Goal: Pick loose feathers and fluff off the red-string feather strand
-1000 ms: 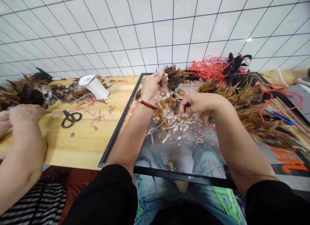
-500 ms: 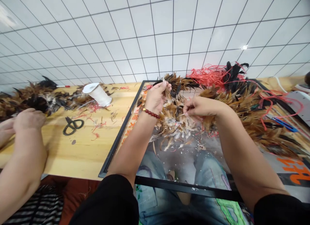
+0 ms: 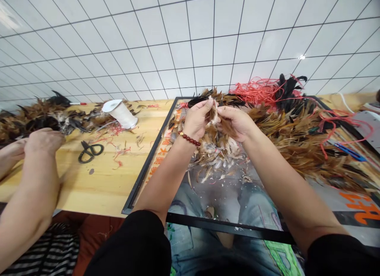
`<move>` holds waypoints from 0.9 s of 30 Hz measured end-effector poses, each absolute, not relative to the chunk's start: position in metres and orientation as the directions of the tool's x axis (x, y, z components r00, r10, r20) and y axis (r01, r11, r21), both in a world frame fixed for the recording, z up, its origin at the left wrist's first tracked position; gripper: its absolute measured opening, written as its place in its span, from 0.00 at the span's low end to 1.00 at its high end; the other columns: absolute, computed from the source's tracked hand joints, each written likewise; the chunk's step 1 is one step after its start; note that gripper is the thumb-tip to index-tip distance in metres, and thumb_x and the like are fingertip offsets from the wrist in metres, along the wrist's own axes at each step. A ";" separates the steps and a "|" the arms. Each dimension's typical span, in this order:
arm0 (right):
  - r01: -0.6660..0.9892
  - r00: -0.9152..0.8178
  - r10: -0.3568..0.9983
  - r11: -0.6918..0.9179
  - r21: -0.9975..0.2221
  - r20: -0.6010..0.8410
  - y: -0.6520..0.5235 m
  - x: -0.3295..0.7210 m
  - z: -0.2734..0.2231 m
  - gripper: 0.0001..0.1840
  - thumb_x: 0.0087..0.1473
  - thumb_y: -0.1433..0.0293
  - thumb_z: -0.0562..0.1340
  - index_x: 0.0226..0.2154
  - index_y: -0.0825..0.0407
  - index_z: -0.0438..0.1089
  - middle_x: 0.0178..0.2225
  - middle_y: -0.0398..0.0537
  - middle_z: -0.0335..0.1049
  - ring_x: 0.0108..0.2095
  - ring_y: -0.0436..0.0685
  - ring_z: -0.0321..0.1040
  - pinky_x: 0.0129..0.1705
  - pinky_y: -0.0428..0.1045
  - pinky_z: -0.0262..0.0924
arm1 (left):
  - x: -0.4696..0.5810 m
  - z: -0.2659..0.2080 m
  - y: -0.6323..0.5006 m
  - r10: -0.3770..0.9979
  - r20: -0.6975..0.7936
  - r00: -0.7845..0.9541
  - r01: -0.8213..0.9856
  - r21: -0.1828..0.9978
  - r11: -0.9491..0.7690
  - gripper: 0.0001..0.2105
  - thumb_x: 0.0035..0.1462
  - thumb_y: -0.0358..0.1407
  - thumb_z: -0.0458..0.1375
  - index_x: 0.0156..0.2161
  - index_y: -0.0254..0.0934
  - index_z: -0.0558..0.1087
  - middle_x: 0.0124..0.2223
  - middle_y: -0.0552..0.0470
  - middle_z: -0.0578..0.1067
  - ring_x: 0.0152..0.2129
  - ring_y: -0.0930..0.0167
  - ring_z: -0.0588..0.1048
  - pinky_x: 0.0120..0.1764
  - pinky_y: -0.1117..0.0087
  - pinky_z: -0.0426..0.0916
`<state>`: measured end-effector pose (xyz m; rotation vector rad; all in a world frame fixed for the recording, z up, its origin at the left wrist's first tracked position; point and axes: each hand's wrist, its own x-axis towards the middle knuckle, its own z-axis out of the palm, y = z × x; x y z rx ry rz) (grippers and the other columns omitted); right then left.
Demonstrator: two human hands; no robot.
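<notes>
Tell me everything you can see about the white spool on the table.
The spool looks white all over, with a round, flat flange at its upper end and pale winding, perhaps thread or cord, around its body. It slants in the picture, apparently standing on the wooden table, beside red scraps and brown feathers. Nothing holds it.

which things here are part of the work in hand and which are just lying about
In the work, it seems:
feathers, between the left hand and right hand
feather heap below them, probably

Lying about, no hand on them:
scissors
spool
blue tool
pink string, though it may serve the work
</notes>
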<state>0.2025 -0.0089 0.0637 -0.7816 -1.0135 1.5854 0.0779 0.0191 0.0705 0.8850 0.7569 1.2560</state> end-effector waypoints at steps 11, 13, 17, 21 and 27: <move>-0.327 -0.321 0.946 -0.165 -0.930 -0.054 -0.011 0.208 0.067 0.16 0.45 0.65 0.69 0.27 0.50 0.59 0.18 0.35 0.57 0.18 0.44 0.49 0.20 0.43 0.44 | 0.079 0.070 0.017 0.973 -0.024 0.231 -0.420 0.899 0.122 0.12 0.51 0.40 0.70 0.37 0.34 0.79 0.30 0.50 0.80 0.29 0.72 0.79 0.33 0.73 0.74; -0.206 -0.313 0.950 -0.089 -0.974 -0.021 -0.012 0.213 0.067 0.17 0.44 0.62 0.70 0.26 0.51 0.62 0.18 0.35 0.58 0.18 0.44 0.48 0.21 0.43 0.43 | 0.077 0.071 0.020 0.984 -0.014 0.175 -0.456 0.885 0.094 0.10 0.52 0.39 0.70 0.37 0.36 0.79 0.32 0.50 0.81 0.33 0.72 0.80 0.36 0.72 0.74; 0.297 -0.514 0.855 0.101 -0.950 -0.069 -0.018 0.231 0.075 0.15 0.40 0.64 0.74 0.23 0.53 0.70 0.22 0.39 0.68 0.24 0.47 0.60 0.29 0.46 0.55 | 0.072 0.073 0.024 0.998 0.010 0.058 -0.518 0.855 0.021 0.08 0.53 0.37 0.69 0.36 0.38 0.78 0.35 0.50 0.81 0.40 0.71 0.80 0.42 0.72 0.74; 0.440 -0.344 0.934 0.248 -0.863 0.093 -0.017 0.239 0.082 0.09 0.42 0.66 0.72 0.26 0.53 0.75 0.26 0.43 0.72 0.29 0.51 0.65 0.37 0.49 0.60 | 0.072 0.073 0.023 0.995 -0.012 0.102 -0.484 0.873 0.060 0.10 0.52 0.39 0.70 0.36 0.36 0.78 0.30 0.52 0.80 0.35 0.72 0.80 0.40 0.72 0.74; 0.221 -0.001 0.908 0.408 -0.886 0.418 -0.014 0.234 0.080 0.08 0.50 0.67 0.68 0.32 0.54 0.76 0.32 0.46 0.74 0.35 0.52 0.68 0.41 0.50 0.63 | 0.079 0.073 0.014 0.956 -0.039 0.292 -0.387 0.909 0.155 0.10 0.50 0.37 0.71 0.33 0.33 0.78 0.23 0.54 0.76 0.24 0.76 0.76 0.36 0.74 0.73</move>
